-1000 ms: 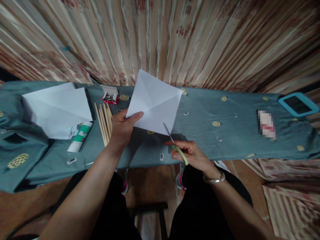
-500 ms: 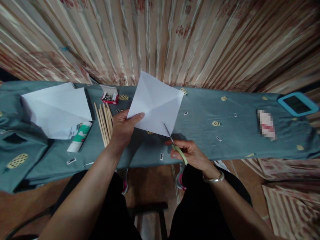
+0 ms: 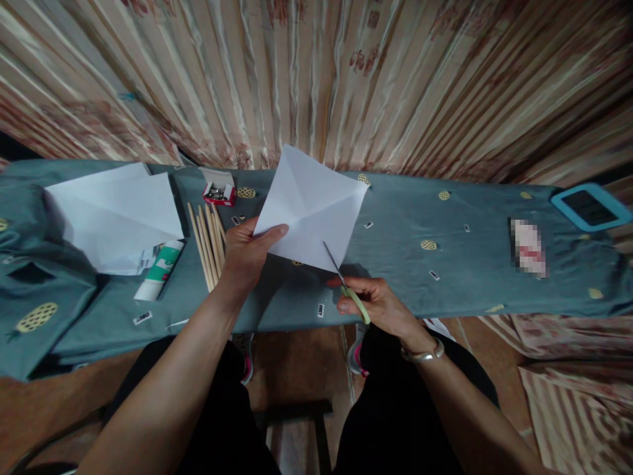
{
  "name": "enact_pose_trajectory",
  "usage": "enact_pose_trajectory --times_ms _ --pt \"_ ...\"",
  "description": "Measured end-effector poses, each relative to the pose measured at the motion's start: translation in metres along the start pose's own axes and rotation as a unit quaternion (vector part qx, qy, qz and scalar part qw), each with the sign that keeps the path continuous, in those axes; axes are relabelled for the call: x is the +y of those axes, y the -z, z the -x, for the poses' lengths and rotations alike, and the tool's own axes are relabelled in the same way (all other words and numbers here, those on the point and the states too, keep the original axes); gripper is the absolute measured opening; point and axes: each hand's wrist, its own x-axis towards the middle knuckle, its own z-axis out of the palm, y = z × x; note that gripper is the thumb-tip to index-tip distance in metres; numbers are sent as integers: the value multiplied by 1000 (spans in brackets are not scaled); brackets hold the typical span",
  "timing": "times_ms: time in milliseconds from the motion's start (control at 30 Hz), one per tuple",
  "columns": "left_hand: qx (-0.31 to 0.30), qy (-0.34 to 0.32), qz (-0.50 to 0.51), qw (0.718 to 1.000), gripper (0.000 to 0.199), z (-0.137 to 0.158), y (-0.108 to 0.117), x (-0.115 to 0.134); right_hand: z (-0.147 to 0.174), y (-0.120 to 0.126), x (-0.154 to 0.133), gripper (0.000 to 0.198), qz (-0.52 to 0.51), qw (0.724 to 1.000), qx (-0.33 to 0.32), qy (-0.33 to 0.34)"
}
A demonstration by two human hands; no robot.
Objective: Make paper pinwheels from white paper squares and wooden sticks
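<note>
My left hand (image 3: 250, 254) grips a square white sheet of paper (image 3: 309, 204) by its left corner, thumb on top. Crease lines cross the sheet, which is held tilted above the table. In my right hand (image 3: 373, 300) are scissors (image 3: 356, 305) with light green handles, my fingers closed around them. Their blade lies over the paper near its lower right corner, pointing up and left toward the middle. How far any cut runs cannot be made out.
On the cloth-covered table (image 3: 395, 277), left of my hands, lie wooden sticks (image 3: 208, 241), a glue stick (image 3: 159, 270), a small red box of metal pieces (image 3: 219, 192) and white paper sheets (image 3: 119, 218). A blue-framed tablet (image 3: 591, 207) and a blurred packet (image 3: 528, 247) lie far right.
The paper and my left hand have shifted very slightly right. The scissors stay almost in place at the paper's lower right corner.
</note>
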Motion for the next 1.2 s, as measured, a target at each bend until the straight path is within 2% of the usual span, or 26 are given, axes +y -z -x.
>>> enact_pose_trajectory --times_ms 167,633,800,1033,1200 --pt "-11 3 -17 1000 19 4 -1 2 -1 -2 -4 49 2 1000 -7 4" --pt "-10 11 -39 999 17 7 -3 4 -2 -2 -2 55 -6 1000 3 -26" --pt "-15 20 -41 999 20 7 -2 2 -2 -5 -6 46 2 1000 2 -20" --pt "-20 24 -61 998 20 8 -1 -2 -2 -6 -9 50 22 1000 -1 -12" --pt "-26 26 -42 998 22 8 -1 -2 -3 -7 -9 53 -2 999 7 -38"
